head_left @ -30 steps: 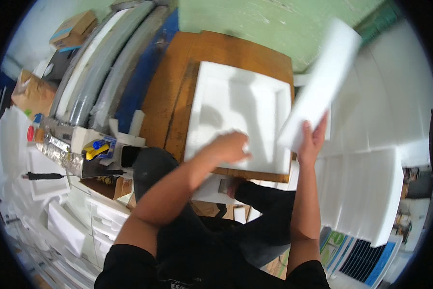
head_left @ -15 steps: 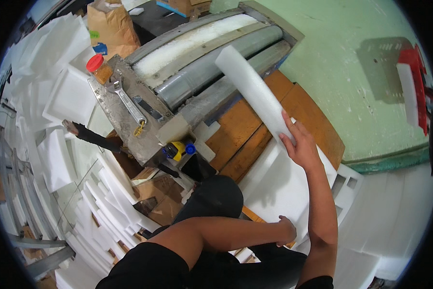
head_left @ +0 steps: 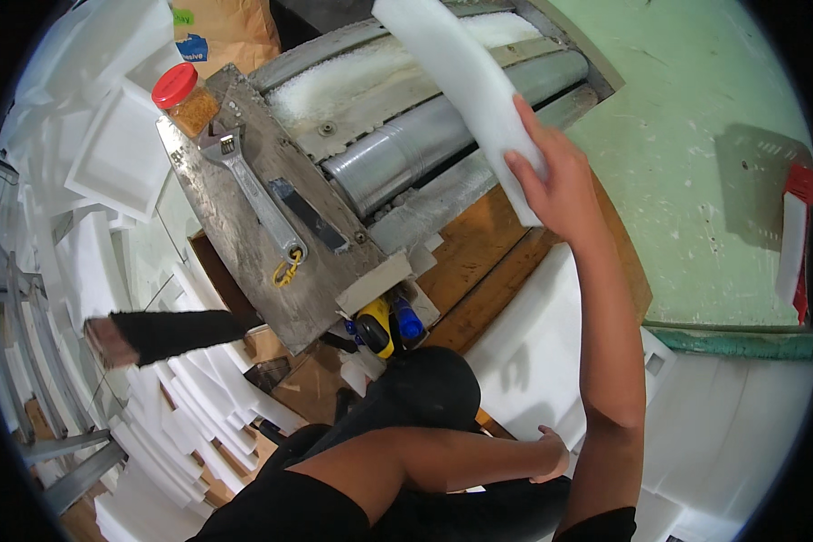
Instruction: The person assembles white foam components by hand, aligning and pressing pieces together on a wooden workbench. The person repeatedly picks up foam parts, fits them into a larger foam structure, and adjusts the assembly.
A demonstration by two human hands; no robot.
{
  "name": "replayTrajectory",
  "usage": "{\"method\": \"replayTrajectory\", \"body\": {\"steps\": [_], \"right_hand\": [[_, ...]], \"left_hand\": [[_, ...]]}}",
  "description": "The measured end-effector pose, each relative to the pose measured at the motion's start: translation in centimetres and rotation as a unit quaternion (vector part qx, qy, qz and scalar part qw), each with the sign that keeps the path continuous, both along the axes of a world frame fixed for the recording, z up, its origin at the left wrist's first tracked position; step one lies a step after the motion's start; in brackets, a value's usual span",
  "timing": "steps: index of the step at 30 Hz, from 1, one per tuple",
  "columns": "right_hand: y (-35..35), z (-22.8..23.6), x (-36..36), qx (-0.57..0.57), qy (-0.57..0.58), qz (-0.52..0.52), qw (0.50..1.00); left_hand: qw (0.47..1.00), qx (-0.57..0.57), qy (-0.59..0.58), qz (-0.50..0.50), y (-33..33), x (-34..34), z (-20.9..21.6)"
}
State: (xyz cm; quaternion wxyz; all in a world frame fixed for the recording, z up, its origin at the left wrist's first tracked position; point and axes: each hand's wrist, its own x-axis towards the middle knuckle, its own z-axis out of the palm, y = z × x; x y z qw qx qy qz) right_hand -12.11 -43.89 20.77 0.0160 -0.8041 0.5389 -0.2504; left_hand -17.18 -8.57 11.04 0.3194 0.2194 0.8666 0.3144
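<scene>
A white foam strip (head_left: 456,77) is pinched in my right hand (head_left: 555,176), the thumb on its near face. It stretches away over the metal rollers (head_left: 402,163) of a worn machine, hiding part of them. White crumbs (head_left: 343,81) fill a trough behind the rollers. Low in the view, my left hand (head_left: 551,456) is close to a large white foam sheet (head_left: 533,352) lying by the wooden boards (head_left: 479,253). Its fingers are mostly hidden, so how they are held cannot be made out.
On the machine's metal side plate rest an adjustable wrench (head_left: 257,199) with a yellow tie, a dark flat bar (head_left: 307,212) and a red-lidded jar (head_left: 185,99). A black-wrapped handle (head_left: 171,339) juts out leftward. White foam pieces (head_left: 194,397) heap at left; a red basket (head_left: 799,244) is at right.
My right hand has carried the foam strip farther away and up, so it now lies across the rollers and trough. The view has shifted closer to the machine.
</scene>
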Motion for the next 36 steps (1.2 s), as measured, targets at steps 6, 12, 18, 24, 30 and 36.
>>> {"method": "replayTrajectory", "body": {"steps": [6, 12, 18, 24, 30, 36], "right_hand": [[-7.7, 0.4, 4.4, -0.048, 0.016, -0.002, 0.999], [-12.6, 0.6, 7.6, -0.122, -0.054, -0.044, 0.99], [-6.7, 1.1, 0.6, -0.19, -0.205, -0.076, 0.957], [9.2, 2.3, -8.1, -0.01, 0.011, -0.07, 0.997], [12.2, 3.0, -7.8, 0.077, 0.105, -0.088, 0.988], [4.2, 3.2, -2.5, 0.057, 0.049, -0.027, 0.997]], "left_hand": [[0.958, 0.192, 0.162, 0.141, -1.0, 2.7, 0.6], [0.948, 0.243, 0.162, 0.129, -1.6, 2.8, 2.6], [0.971, 0.161, 0.118, 0.128, -2.0, 2.0, 2.6], [0.997, -0.022, 0.024, 0.07, 1.7, -0.8, 0.2], [0.998, -0.014, 0.008, 0.062, 1.2, -0.2, 1.5], [0.996, -0.002, 0.021, 0.09, 0.0, 0.3, 1.8]]}}
